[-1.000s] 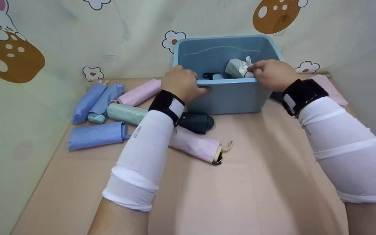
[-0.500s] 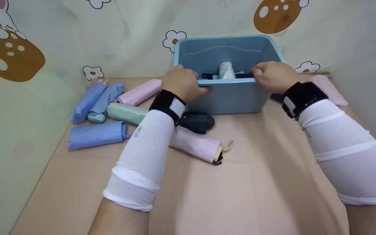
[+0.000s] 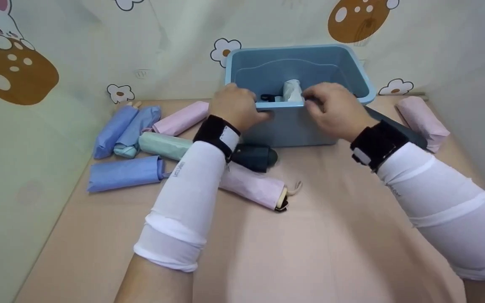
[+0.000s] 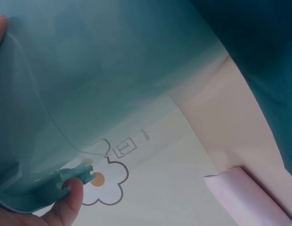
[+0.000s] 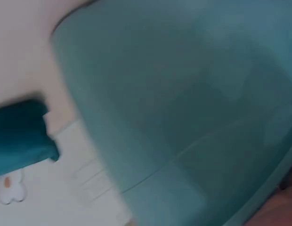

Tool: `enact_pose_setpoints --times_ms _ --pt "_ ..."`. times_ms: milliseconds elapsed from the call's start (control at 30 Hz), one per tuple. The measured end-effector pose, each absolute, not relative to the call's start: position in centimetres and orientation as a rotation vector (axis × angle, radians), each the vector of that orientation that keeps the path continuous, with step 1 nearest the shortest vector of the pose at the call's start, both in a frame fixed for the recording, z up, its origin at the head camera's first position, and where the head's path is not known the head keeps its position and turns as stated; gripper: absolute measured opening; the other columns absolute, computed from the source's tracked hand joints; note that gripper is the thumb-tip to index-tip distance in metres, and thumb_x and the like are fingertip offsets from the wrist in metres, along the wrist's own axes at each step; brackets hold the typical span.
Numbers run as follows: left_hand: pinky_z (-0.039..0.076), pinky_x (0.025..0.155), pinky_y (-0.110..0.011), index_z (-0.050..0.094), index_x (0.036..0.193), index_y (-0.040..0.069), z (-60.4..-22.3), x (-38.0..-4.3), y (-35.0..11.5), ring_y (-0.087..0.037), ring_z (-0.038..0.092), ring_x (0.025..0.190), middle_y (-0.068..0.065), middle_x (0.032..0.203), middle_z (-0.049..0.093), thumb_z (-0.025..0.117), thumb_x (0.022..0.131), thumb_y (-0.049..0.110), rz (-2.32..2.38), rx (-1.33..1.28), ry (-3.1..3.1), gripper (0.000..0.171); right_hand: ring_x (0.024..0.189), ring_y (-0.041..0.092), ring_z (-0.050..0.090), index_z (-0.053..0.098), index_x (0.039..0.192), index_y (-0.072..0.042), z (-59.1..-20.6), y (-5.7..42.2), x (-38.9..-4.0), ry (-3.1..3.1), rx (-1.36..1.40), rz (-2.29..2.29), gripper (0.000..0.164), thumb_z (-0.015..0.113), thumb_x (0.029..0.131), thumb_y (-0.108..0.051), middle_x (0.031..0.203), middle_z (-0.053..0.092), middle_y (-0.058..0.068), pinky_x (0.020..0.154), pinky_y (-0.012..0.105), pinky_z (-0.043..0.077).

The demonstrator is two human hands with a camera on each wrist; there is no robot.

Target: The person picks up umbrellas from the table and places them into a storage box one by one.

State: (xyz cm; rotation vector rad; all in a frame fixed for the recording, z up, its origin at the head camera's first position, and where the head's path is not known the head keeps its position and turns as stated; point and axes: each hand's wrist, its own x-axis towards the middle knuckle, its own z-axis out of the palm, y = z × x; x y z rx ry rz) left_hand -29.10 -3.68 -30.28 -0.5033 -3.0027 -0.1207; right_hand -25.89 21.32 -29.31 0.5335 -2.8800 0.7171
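A blue plastic bin (image 3: 286, 126) stands against the back wall. My left hand (image 3: 235, 106) grips its front rim near the left corner, fingers over the edge and thumb outside. In the left wrist view, fingertips (image 4: 70, 200) show beside the bin wall (image 4: 89, 80). My right hand (image 3: 337, 111) is at the middle of the front rim, its fingers bent and overlapping the edge; I cannot tell whether they hold it. Close to those fingertips, a pale folded umbrella (image 3: 292, 90) leans up inside the bin. A black piece (image 3: 269, 97) lies left of it, partly hidden by the rim.
Left of the bin lie folded umbrellas: several blue (image 3: 124, 174), one pink (image 3: 183, 119) and one green (image 3: 164, 145). A dark one (image 3: 255, 158) and another pink one (image 3: 255, 185) lie before it. To the right are a dark teal umbrella (image 3: 400, 128) and a pink one (image 3: 423, 122).
My right hand let go of the pale umbrella, which now leans upright in the bin. That hand then moved left along the front rim. My left hand stays on the rim.
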Motion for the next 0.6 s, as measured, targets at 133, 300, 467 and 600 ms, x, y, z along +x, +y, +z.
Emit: enact_pose_setpoints --times_ms 133,300,467,600 --pt "0.053 0.089 -0.046 0.079 0.106 0.015 -30.4 -29.0 -3.7 -0.029 0.060 0.103 -0.006 0.098 0.076 0.064 0.091 0.070 -0.114 -0.520 -2.967 0.059 0.138 0.036 0.055 0.065 0.137 -0.001 -30.4 18.7 -24.1 -2.777 0.819 0.631 0.037 0.061 0.104 -0.019 0.146 0.063 0.018 0.118 0.055 0.039" --pt "0.052 0.089 -0.046 0.079 0.109 0.015 -30.4 -29.0 -3.7 -0.028 0.060 0.102 -0.006 0.100 0.076 0.065 0.092 0.067 -0.121 -0.524 -2.961 0.057 0.142 0.036 0.053 0.073 0.120 -0.002 -31.3 17.1 -22.3 -2.631 1.043 0.593 0.023 0.064 0.102 -0.014 0.143 0.064 0.017 0.120 0.052 0.039" --pt "0.051 0.091 -0.046 0.079 0.108 0.016 -30.4 -29.1 -3.8 -0.028 0.059 0.104 -0.005 0.099 0.075 0.066 0.092 0.069 -0.133 -0.519 -2.976 0.057 0.124 0.031 0.064 0.074 0.117 -0.004 -32.0 15.4 -21.0 -2.645 1.218 0.548 0.021 0.065 0.102 -0.015 0.125 0.073 0.011 0.109 0.047 0.050" --pt "0.050 0.093 -0.046 0.079 0.110 0.017 -30.5 -29.2 -3.9 -0.029 0.059 0.107 -0.005 0.103 0.076 0.065 0.092 0.069 -0.131 -0.521 -2.985 0.057 0.129 0.031 0.062 0.071 0.127 -0.006 -33.0 14.0 -21.0 -2.802 1.240 0.479 0.030 0.067 0.101 -0.019 0.134 0.070 0.011 0.112 0.047 0.049"
